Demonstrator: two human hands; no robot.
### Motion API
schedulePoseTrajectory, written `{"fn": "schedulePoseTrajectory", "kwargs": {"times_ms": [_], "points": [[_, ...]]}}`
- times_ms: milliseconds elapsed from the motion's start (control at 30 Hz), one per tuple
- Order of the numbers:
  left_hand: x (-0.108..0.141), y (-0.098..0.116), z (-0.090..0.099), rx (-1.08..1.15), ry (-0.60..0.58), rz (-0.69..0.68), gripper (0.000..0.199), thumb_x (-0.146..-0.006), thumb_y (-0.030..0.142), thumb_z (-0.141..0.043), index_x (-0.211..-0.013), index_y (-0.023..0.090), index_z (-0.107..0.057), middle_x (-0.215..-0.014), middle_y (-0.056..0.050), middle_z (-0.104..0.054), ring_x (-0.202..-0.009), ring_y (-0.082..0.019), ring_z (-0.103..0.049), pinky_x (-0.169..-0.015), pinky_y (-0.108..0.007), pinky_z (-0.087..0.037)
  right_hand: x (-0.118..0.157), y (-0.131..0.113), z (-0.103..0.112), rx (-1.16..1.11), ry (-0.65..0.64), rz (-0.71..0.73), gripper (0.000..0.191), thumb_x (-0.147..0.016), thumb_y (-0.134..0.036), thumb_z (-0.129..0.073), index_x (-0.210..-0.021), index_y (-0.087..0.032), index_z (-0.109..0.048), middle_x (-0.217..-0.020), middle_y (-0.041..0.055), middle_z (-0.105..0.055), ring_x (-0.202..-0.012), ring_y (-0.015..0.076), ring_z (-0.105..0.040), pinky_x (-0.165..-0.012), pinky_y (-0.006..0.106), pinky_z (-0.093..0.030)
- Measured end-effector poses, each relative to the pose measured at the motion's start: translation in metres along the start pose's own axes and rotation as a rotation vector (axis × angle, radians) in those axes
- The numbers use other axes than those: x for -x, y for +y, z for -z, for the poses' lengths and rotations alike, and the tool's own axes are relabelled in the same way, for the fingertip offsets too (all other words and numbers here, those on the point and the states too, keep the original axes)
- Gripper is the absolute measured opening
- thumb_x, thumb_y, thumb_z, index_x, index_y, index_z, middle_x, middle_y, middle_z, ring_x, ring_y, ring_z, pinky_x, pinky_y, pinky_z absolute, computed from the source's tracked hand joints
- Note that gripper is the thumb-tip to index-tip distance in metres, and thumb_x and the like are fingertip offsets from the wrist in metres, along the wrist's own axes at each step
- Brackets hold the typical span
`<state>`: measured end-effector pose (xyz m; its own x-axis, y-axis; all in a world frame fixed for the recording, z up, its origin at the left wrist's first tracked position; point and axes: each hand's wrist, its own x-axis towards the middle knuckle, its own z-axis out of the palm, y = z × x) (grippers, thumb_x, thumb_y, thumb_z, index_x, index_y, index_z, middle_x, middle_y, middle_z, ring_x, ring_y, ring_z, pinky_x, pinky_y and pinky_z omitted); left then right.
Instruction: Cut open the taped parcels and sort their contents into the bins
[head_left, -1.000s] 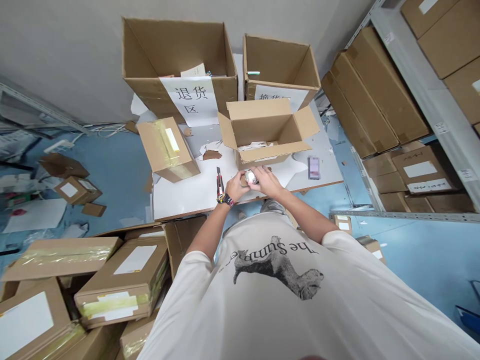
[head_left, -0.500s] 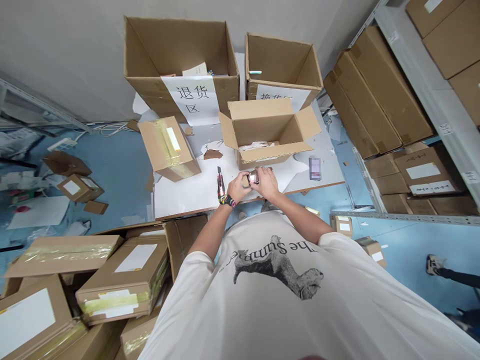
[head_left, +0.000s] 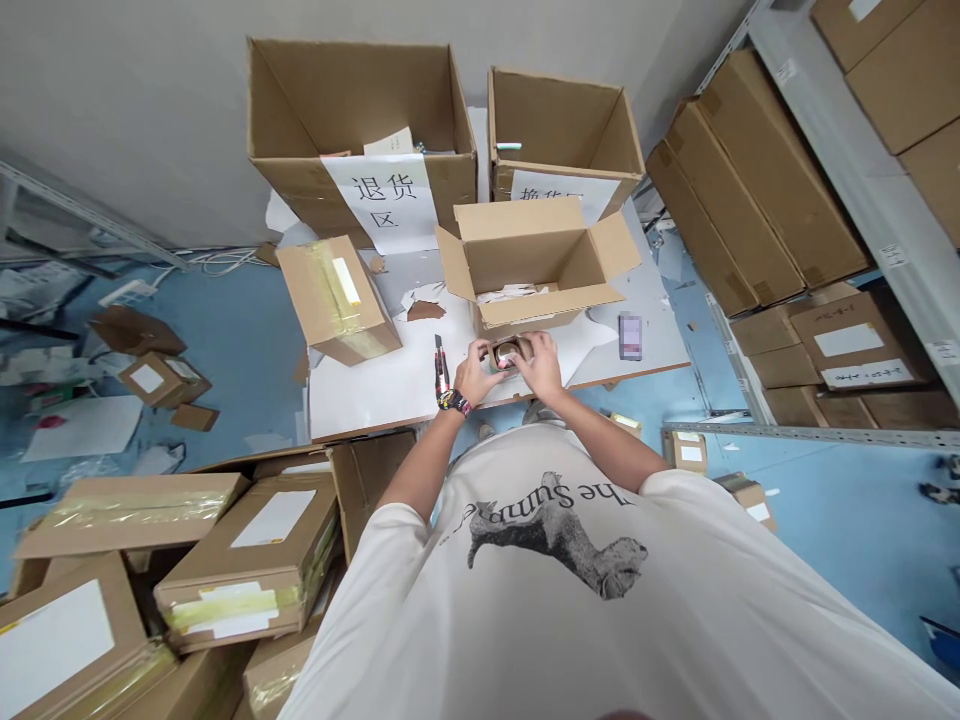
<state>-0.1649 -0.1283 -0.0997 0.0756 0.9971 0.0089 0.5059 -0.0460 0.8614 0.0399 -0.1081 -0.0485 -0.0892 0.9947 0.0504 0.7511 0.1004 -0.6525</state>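
At the table's front edge, a small brown box (head_left: 489, 356) with a shiny rounded item (head_left: 508, 354) inside sits between my hands. I cannot make out what kind of item it is. My left hand (head_left: 475, 375), a patterned band on its wrist, grips the box's left side. On the right side, my right hand (head_left: 541, 365) has its fingers curled around the box and its thumb near the item. A utility knife (head_left: 441, 366) lies just left of my left hand. Behind both hands stands an open cardboard box (head_left: 540, 310) with crumpled paper in it.
Two large labelled cartons (head_left: 292, 190) stand at the table's back. A taped box (head_left: 337, 300) is at the left, and a phone (head_left: 631, 336) lies at the right. Packed boxes (head_left: 247, 560) fill the lower left. Shelving (head_left: 847, 180) with cartons rises on the right.
My fingers have spread outward to the sides of the small box, so more of its inside shows. The shiny item now sits lower between them. A person's foot at the far right has moved.
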Motion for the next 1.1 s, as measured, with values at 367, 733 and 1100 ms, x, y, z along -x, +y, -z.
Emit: {"fn": "schedulePoseTrajectory", "kwargs": {"times_ms": [367, 733, 1100], "points": [[0.009, 0.0, -0.006, 0.049, 0.02, -0.05, 0.062, -0.103, 0.036, -0.08, -0.156, 0.026, -0.051, -0.175, -0.023, -0.062, -0.16, -0.031, -0.068, -0.122, -0.054, -0.065, -0.015, 0.017, -0.012, -0.609, -0.052, -0.439, 0.035, -0.094, -0.053, -0.072, -0.109, -0.022, -0.077, -0.11, 0.0085, -0.082, -0.097, 0.0242, -0.076, -0.092, 0.042, -0.069], [0.013, -0.004, -0.002, 0.023, -0.001, -0.071, 0.048, -0.105, 0.044, -0.079, -0.148, 0.026, -0.066, -0.175, -0.021, -0.06, -0.165, -0.033, -0.059, -0.119, -0.054, -0.066, -0.003, 0.033, -0.031, -0.529, -0.12, -0.351, 0.059, -0.087, -0.039, -0.07, -0.143, -0.02, -0.078, -0.13, 0.0108, -0.079, -0.095, 0.0214, -0.073, -0.09, 0.038, -0.068], [0.003, -0.031, -0.019, 0.362, 0.066, 0.17, 0.091, -0.078, 0.06, -0.105, -0.151, 0.024, -0.063, -0.155, -0.02, -0.072, -0.145, -0.039, -0.072, -0.121, -0.061, -0.061, -0.004, 0.041, -0.032, -0.635, -0.151, -0.427, 0.051, -0.085, -0.042, -0.081, -0.133, -0.026, -0.081, -0.125, 0.0079, -0.079, -0.098, 0.0226, -0.072, -0.094, 0.04, -0.069]]}}
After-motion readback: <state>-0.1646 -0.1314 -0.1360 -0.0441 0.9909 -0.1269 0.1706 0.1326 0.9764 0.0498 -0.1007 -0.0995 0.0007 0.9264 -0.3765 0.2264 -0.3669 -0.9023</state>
